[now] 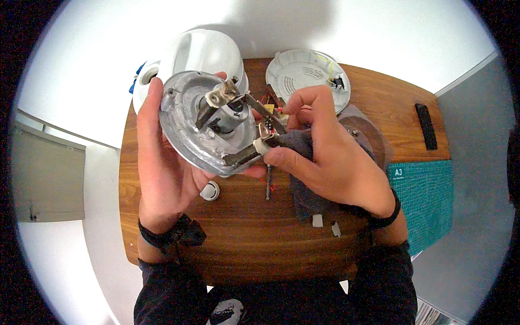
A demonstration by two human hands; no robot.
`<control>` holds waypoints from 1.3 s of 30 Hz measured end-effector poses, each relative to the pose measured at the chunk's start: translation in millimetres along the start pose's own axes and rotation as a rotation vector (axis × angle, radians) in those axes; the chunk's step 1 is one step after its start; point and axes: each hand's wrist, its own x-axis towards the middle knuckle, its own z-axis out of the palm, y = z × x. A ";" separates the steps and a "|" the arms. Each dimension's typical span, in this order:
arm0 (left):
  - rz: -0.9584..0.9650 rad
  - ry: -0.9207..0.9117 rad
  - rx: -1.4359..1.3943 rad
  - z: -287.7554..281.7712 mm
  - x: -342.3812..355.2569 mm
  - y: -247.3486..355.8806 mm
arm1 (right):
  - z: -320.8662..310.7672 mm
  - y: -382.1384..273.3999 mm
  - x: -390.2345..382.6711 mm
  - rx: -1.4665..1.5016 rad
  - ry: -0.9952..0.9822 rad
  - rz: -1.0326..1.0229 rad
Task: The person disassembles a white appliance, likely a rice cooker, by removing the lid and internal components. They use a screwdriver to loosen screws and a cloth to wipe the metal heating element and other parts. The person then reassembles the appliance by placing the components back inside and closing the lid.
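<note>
My left hand (157, 179) grips a round silver metal plate assembly (179, 124) from its left and underneath, raised over the desk. It carries a central part with brackets, a metal strip and a white fitting (262, 146) at lower right. My right hand (341, 162) has its thumb on that fitting and its index finger curled near the strip and thin wires. A dark grey cloth (303, 195) lies below my right hand. A small white knob (209, 190) and a slim metal rod (268, 189) lie on the wooden desk beneath.
A white appliance housing (206, 51) stands at the back left, with a white vented disc (300, 76) beside it on the desk (244, 244). A black remote-like object (426, 126) and green cutting mat (420, 206) are right. Small white pieces (317, 220) lie in front.
</note>
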 end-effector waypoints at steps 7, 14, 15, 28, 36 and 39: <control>-0.077 -0.188 0.053 -13.8 4.1 4.5 | -10.0 -2.0 8.0 -0.089 0.123 -0.051; -0.208 -0.090 -0.112 -5.6 2.8 1.5 | -6.7 15.9 13.8 -0.202 0.063 -0.410; -0.229 -0.073 -0.132 -4.0 2.8 2.0 | -6.6 15.5 13.0 -0.206 0.063 -0.410; -0.141 -0.133 -0.004 -12.2 8.4 -1.9 | 2.4 3.0 7.0 0.121 0.115 -0.220; 0.086 -0.059 0.427 19.4 1.1 -8.2 | -15.7 15.4 16.0 -0.072 0.052 -0.413; 0.181 -0.073 0.519 15.9 -3.3 -11.8 | -18.2 12.0 15.5 -0.030 0.003 -0.375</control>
